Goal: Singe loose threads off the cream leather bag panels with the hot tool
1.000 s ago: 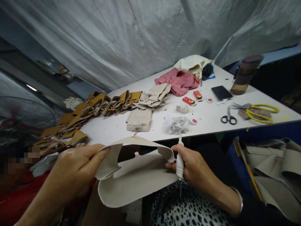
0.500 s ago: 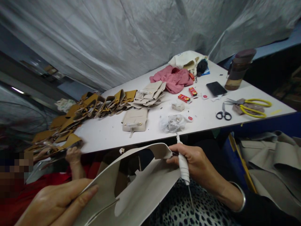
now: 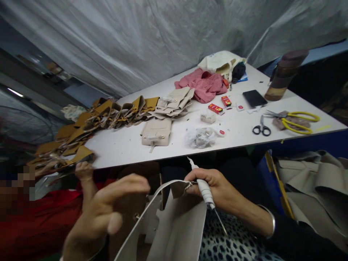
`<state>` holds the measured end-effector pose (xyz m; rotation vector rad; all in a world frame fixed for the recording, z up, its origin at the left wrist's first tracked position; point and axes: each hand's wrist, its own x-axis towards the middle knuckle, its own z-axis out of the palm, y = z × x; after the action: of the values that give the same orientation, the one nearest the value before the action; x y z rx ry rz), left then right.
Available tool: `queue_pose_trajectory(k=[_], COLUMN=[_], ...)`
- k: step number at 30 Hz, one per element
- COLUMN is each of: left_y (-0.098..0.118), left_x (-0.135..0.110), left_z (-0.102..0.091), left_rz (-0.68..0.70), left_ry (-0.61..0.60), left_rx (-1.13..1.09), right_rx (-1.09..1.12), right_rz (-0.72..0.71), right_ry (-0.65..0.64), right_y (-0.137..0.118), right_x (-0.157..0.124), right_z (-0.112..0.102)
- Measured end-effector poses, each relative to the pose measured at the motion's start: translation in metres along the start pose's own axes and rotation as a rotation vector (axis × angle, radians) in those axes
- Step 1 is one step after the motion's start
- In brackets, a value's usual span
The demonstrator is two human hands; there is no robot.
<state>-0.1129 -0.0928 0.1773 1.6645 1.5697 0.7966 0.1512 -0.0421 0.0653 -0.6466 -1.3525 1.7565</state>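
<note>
My right hand (image 3: 223, 190) pinches the upper corner of a beige leather-like bag piece (image 3: 181, 224) between thumb and finger. The same hand holds an awl (image 3: 205, 194) with a white wrapped handle, its thin metal spike slanting down over the lap. My left hand (image 3: 100, 208), a little blurred, is raised to the left of the piece with thumb and fingers apart and nothing in them. The piece curves open below the table's edge, and its lower part runs out of view.
On the white table (image 3: 116, 146) lie a beige bag (image 3: 156, 132), yellow-handled scissors (image 3: 296, 121), small black-handled scissors (image 3: 261, 128), a phone (image 3: 255, 98) and a bottle (image 3: 284, 78). Brown pieces (image 3: 77, 136) line the left, near another person's hand (image 3: 85, 171). Right, a bin (image 3: 280, 188) holds beige pieces.
My left hand has let go of the bag piece and lifted up with fingers spread. My right hand, with awl and corner, has shifted slightly left and down.
</note>
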Motion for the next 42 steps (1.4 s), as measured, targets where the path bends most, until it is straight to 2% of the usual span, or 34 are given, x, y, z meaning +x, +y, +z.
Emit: queue_pose_trajectory(k=[2,4,6,8,10,13,15,18,20,22,24,27,29,34,36,39,42], left_y=[-0.011,-0.019,-0.024,-0.028,-0.031,-0.039,-0.047,-0.060,-0.069,-0.079,-0.089,-0.103,-0.111,-0.124,-0.124,-0.116,-0.104], left_x=[0.032,0.057,0.073,0.080,0.080,0.077,0.076,0.078,0.080,0.082,0.083,0.085,0.088,0.092,0.094,0.097,0.102], left_z=[0.020,0.041,0.060,0.074,0.086,0.102,0.112,0.121,0.124,0.127,0.129,0.136,0.141,0.157,0.161,0.164,0.166], left_rz=[0.049,0.067,0.088,0.129,0.106,-0.053,-0.131,-0.159,-0.160,-0.222,-0.341,-0.463,-0.478,-0.479,-0.481,-0.459,-0.411], left_ry=[-0.191,-0.360,-0.510,-0.583,-0.544,-0.436,-0.362,-0.267,-0.244,-0.197,-0.111,0.026,0.043,-0.071,-0.063,0.016,0.076], left_rx=[-0.230,-0.363,-0.360,-0.286,-0.208,-0.172,-0.225,-0.296,-0.318,-0.381,-0.460,-0.481,-0.472,-0.437,-0.403,-0.323,-0.244], right_rx=[-0.035,-0.120,-0.234,-0.346,-0.439,-0.511,-0.521,-0.491,-0.468,-0.459,-0.446,-0.439,-0.461,-0.613,-0.669,-0.710,-0.793], right_rz=[-0.027,-0.064,-0.096,-0.130,-0.144,-0.127,-0.109,-0.083,-0.074,-0.086,-0.100,-0.102,-0.096,-0.085,-0.066,-0.068,-0.198], right_ry=[-0.003,0.013,0.052,0.112,0.176,0.246,0.264,0.260,0.238,0.213,0.206,0.281,0.387,0.632,0.675,0.688,0.688], right_y=[0.004,0.010,0.015,0.019,0.022,0.028,0.034,0.043,0.048,0.052,0.057,0.063,0.065,0.062,0.061,0.062,0.064], right_x=[0.003,0.004,0.005,0.005,0.006,0.012,0.017,0.027,0.031,0.033,0.034,0.035,0.036,0.048,0.057,0.071,0.083], right_z=[0.001,-0.001,-0.005,-0.009,-0.012,-0.014,-0.014,-0.017,-0.020,-0.026,-0.036,-0.057,-0.075,-0.116,-0.125,-0.131,-0.135])
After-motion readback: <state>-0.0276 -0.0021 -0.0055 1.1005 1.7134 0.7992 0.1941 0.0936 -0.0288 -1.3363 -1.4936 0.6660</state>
